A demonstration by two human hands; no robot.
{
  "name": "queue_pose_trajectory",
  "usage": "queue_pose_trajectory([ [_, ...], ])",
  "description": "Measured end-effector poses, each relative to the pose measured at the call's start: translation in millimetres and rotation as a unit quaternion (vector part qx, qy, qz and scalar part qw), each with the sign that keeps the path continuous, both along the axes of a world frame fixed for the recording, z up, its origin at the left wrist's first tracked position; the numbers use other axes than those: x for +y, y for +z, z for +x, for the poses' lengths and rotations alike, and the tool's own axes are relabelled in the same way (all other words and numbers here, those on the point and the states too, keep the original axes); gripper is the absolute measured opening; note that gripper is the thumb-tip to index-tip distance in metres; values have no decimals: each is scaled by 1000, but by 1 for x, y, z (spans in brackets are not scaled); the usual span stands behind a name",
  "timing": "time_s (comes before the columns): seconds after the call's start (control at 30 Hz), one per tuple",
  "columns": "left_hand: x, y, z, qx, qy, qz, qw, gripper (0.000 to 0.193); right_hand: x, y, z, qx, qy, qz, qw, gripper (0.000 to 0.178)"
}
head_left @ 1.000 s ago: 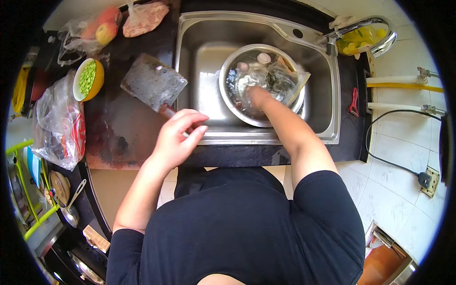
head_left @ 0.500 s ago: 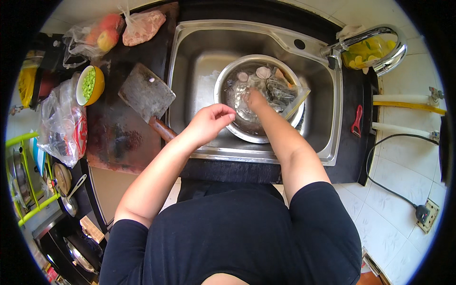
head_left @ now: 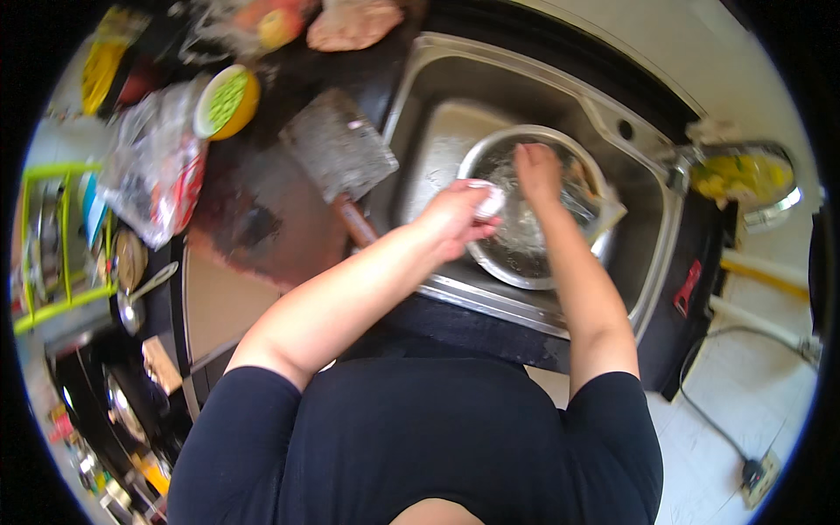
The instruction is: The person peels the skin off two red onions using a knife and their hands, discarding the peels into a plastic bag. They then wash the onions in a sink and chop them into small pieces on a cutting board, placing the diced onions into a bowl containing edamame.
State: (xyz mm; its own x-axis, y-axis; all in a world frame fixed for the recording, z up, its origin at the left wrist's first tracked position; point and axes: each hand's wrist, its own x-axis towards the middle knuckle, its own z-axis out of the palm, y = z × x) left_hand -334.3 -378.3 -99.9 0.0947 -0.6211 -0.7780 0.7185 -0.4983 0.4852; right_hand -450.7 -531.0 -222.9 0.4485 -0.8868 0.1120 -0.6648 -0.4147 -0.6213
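Observation:
A steel bowl [head_left: 471, 166] of water stands in the sink, with a clear plastic bag [head_left: 604, 217] lying in it against its right side. My left hand [head_left: 455, 219] is closed on a small whitish round piece [head_left: 490, 201] at the bowl's left rim; blur hides its exact kind. Inside the bowl, toward its far side, is my right hand [head_left: 538, 173], fingers pointing away from me. Those fingers are smeared, and I cannot see whether they grip anything.
Left of the sink [head_left: 442, 122], a cleaver [head_left: 341, 144] lies on a dark board [head_left: 262, 227], its handle toward the sink edge. Beyond are a yellow bowl of chopped green pieces [head_left: 229, 101], bagged meat [head_left: 354, 22] and apples [head_left: 278, 26]. A faucet [head_left: 774, 210] and red peeler [head_left: 688, 287] are at right.
The view has turned, shifting the sink rightward. My left hand, empty before, now has the whitish round piece. My right hand has moved toward the bowl's far side.

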Motion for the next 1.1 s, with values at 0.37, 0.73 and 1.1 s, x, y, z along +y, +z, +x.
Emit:
queue_pose_trajectory([
  [0.37, 31, 14, 5, 13, 25, -50, 998, 23, 15, -64, -11, 260, 248, 116, 926, 62],
  [0.73, 19, -13, 1, -21, 87, -24, 996, 35, 54, 24, -8, -317, -118, 550, 763, 40],
  [1.1, 4, 8, -16, 67, -60, -90, 992, 25, 127, 115, -25, -472, -37, 331, 816, 28],
])
